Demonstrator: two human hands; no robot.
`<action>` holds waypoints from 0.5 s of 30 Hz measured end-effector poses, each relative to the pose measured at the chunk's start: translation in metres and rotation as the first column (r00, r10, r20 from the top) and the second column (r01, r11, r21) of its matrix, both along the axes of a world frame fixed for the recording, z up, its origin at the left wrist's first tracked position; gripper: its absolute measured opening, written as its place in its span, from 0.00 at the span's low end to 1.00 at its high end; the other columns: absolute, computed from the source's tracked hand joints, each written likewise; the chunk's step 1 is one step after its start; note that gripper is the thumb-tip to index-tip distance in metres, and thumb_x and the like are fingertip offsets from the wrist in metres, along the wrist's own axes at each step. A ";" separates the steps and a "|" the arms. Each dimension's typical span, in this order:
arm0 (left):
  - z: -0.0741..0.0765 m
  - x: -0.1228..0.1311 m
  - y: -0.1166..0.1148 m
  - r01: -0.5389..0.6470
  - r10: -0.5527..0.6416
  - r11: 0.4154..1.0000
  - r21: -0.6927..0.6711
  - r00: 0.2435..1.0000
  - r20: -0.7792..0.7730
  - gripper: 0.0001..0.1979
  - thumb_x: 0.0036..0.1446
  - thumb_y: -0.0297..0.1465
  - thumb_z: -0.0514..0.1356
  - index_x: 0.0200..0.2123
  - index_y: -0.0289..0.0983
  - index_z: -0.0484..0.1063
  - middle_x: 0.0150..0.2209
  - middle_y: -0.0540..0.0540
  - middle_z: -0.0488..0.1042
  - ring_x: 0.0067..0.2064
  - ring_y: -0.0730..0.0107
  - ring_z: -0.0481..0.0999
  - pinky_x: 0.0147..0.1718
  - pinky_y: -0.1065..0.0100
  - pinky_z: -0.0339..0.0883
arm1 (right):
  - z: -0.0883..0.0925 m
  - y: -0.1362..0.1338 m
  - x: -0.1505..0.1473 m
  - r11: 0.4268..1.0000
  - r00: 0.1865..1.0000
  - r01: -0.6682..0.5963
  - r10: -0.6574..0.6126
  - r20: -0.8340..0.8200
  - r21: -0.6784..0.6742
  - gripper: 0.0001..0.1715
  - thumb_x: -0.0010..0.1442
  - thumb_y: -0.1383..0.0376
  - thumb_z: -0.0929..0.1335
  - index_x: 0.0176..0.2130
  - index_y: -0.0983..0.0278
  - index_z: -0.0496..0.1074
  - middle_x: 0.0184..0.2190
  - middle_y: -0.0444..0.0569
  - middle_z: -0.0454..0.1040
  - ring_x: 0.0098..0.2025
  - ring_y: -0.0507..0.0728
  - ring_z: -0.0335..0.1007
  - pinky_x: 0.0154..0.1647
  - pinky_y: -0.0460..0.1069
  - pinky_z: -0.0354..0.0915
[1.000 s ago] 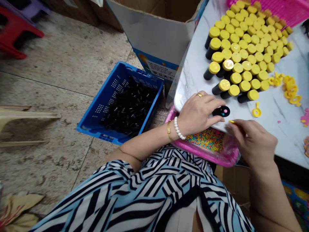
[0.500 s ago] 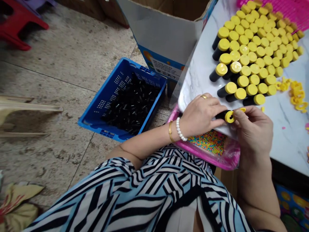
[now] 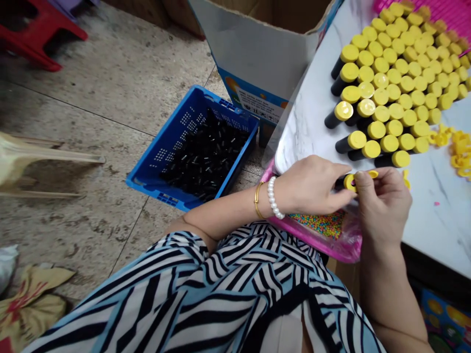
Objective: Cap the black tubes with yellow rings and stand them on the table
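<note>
My left hand (image 3: 312,186) grips a black tube (image 3: 340,181) at the near edge of the white marble-patterned table (image 3: 309,122). My right hand (image 3: 382,206) pinches a yellow cap (image 3: 349,182) against the tube's open end. Many black tubes with yellow caps (image 3: 390,88) stand packed together on the table just beyond my hands. Under my hands a pink tray (image 3: 312,235) holds small multicoloured beads (image 3: 324,223).
A blue crate (image 3: 162,166) of loose black tubes (image 3: 206,157) sits on the stone floor to the left. An open cardboard box (image 3: 257,49) stands behind it. Loose yellow caps (image 3: 461,147) lie at the table's right. A red stool (image 3: 33,34) is far left.
My right hand brought a yellow cap up to the black tube and now presses it onto its end. The view shifted slightly, so everything sits lower and further right.
</note>
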State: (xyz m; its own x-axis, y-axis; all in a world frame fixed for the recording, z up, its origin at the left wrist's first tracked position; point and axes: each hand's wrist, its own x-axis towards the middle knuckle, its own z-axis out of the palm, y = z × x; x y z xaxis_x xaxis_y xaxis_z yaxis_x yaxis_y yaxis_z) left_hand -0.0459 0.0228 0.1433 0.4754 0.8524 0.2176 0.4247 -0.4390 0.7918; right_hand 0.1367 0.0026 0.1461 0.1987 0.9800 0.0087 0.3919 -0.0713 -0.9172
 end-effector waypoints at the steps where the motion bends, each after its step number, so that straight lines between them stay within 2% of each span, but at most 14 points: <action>1: 0.005 0.001 0.000 0.016 -0.013 0.997 -0.073 0.999 0.036 0.12 0.66 0.38 0.62 0.42 0.34 0.80 0.30 0.47 0.80 0.31 0.70 0.77 0.32 0.69 0.65 | 0.000 -0.001 0.000 1.000 1.000 0.001 -0.001 0.015 0.011 0.21 0.59 0.52 0.76 0.37 0.63 0.69 0.29 0.42 0.74 0.27 0.47 0.70 0.28 0.42 0.68; 3: 0.010 0.004 0.000 0.054 -0.026 0.971 -0.231 0.992 0.123 0.15 0.69 0.38 0.59 0.41 0.34 0.80 0.26 0.49 0.78 0.26 0.75 0.75 0.29 0.72 0.64 | 0.000 -0.002 -0.003 1.000 0.999 0.004 -0.005 0.034 0.013 0.20 0.60 0.52 0.75 0.37 0.64 0.69 0.29 0.41 0.73 0.27 0.46 0.70 0.28 0.41 0.68; 6: 0.008 0.008 0.001 0.106 0.015 0.878 -0.468 0.969 0.248 0.16 0.72 0.36 0.55 0.38 0.34 0.80 0.23 0.51 0.77 0.22 0.80 0.74 0.26 0.76 0.65 | 0.000 -0.003 -0.008 0.999 0.998 0.015 -0.016 0.061 0.030 0.21 0.62 0.51 0.74 0.37 0.63 0.67 0.29 0.41 0.71 0.25 0.46 0.67 0.25 0.41 0.67; 8: 0.002 0.011 0.001 0.162 0.045 0.798 -0.580 0.944 0.326 0.16 0.72 0.36 0.55 0.43 0.34 0.80 0.24 0.50 0.78 0.22 0.80 0.75 0.24 0.78 0.66 | -0.003 -0.004 -0.010 0.998 0.998 0.014 -0.017 0.060 0.060 0.21 0.63 0.51 0.73 0.37 0.63 0.66 0.28 0.40 0.70 0.24 0.46 0.66 0.24 0.41 0.66; 10: -0.005 0.013 0.000 0.204 0.074 0.746 -0.634 0.921 0.382 0.16 0.72 0.36 0.55 0.52 0.35 0.78 0.24 0.50 0.78 0.23 0.79 0.77 0.23 0.80 0.67 | -0.007 -0.006 -0.010 0.998 0.999 0.010 -0.012 0.037 0.058 0.21 0.63 0.50 0.73 0.37 0.63 0.66 0.27 0.40 0.69 0.23 0.46 0.66 0.23 0.42 0.65; 12: -0.010 0.014 -0.002 0.205 0.091 0.744 -0.636 0.912 0.400 0.19 0.71 0.34 0.56 0.60 0.37 0.74 0.24 0.51 0.78 0.24 0.79 0.78 0.24 0.80 0.70 | -0.013 -0.006 -0.006 0.999 1.000 0.009 -0.008 -0.006 0.031 0.21 0.62 0.50 0.73 0.37 0.62 0.67 0.27 0.40 0.70 0.23 0.47 0.67 0.23 0.43 0.66; 15: -0.015 0.016 -0.002 0.170 0.075 0.788 -0.592 0.927 0.367 0.20 0.71 0.34 0.56 0.63 0.39 0.72 0.27 0.50 0.79 0.24 0.80 0.78 0.24 0.80 0.72 | -0.019 0.002 0.008 0.999 0.980 -0.018 0.011 -0.198 -0.038 0.24 0.62 0.44 0.71 0.38 0.63 0.70 0.28 0.43 0.74 0.25 0.49 0.71 0.28 0.46 0.70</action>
